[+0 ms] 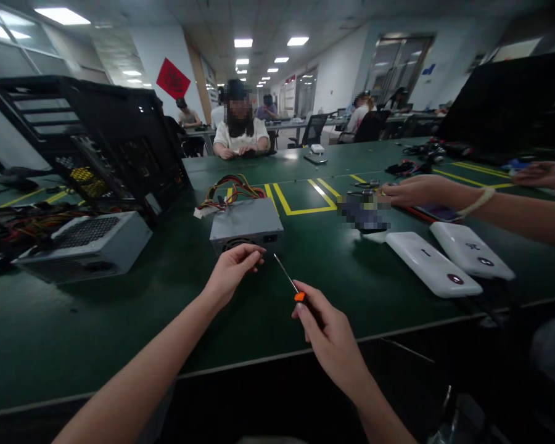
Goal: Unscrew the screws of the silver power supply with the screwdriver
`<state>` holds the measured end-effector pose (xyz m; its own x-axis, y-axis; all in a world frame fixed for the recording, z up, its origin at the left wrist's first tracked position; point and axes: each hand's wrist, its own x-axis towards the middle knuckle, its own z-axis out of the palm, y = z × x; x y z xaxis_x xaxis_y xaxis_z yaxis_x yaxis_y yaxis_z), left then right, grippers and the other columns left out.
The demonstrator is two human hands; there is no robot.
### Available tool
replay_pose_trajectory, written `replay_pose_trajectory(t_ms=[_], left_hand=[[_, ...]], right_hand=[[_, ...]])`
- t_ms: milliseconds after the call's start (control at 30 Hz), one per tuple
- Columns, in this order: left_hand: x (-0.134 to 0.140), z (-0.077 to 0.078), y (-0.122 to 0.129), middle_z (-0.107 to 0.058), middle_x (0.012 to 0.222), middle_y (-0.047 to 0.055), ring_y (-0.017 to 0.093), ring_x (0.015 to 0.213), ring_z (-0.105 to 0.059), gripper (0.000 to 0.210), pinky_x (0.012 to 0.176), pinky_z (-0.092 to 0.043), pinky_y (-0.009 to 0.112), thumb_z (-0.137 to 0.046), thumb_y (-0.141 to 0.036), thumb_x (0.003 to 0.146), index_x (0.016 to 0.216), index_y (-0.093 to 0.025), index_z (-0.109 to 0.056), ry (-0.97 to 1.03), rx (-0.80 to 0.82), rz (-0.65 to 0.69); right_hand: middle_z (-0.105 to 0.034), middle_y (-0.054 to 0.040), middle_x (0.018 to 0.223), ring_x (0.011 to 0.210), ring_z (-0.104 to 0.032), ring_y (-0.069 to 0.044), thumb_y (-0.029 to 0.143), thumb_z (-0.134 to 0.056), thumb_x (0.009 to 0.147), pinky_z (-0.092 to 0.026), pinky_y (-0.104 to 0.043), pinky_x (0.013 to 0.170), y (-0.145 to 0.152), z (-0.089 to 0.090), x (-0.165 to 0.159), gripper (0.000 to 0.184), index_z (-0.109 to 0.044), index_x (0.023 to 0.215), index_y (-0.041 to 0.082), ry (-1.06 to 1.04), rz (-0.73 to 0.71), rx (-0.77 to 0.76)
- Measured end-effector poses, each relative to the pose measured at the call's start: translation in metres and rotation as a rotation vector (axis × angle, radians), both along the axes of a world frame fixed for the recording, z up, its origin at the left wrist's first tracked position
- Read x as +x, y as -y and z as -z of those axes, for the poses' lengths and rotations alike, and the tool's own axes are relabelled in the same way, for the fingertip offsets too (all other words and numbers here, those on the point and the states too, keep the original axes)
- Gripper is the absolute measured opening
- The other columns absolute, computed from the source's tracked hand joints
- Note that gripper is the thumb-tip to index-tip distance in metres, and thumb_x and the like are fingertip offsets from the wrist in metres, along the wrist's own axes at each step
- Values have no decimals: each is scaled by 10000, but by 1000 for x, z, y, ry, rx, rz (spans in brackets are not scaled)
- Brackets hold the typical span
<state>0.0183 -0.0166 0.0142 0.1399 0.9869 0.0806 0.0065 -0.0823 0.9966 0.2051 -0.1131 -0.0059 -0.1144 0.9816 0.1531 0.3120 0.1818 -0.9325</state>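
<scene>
A screwdriver with a thin metal shaft and an orange-and-black handle (299, 297) is gripped in my right hand (328, 333). Its tip points up and left, a short gap from the fingertips of my left hand (235, 266). Those left fingers are pinched together; whatever they may hold is too small to make out. Just beyond my left hand, a grey computer power supply (247, 221) sits on the green table, its fan side and socket partly hidden by the fingers. A bundle of coloured cables (234, 186) spreads behind it.
On the left stand a black computer case (134, 145) and a second power supply (90, 246). Two white power banks (432, 264) lie at the right, near another person's hand (407, 191). A person (241, 132) sits across the table (203, 364).
</scene>
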Motion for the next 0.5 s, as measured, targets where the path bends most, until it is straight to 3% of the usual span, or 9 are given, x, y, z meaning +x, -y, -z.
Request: replay_pose_trajectory(t_ms=[300,400,500], left_hand=[[-9,-3,5,-586,794,10,76,719,-548,292,621,-417,165,-700,-219,630,909,-172,-629,292,-151,151],[-23,-19,23,-585,782,14,94,717,-553,289,611,-426,182,-695,-228,630,903,-174,-618,266,-168,78],[-63,-39,63,-587,735,27,123,661,-548,275,556,-431,218,-688,-238,632,896,-189,-625,87,-141,-92]], right_hand=[[-612,-12,773,582,-546,-97,277,-424,848,-410,-199,517,6,-4,-18,250,-470,1081,199,-2,-73,32],[-618,-7,737,558,-549,-104,282,-429,845,-430,-214,523,3,-20,-3,239,-487,1063,206,57,-122,2],[-637,-20,750,599,-587,-135,302,-505,798,-461,-226,530,2,-43,37,254,-536,1044,250,200,-102,61]])
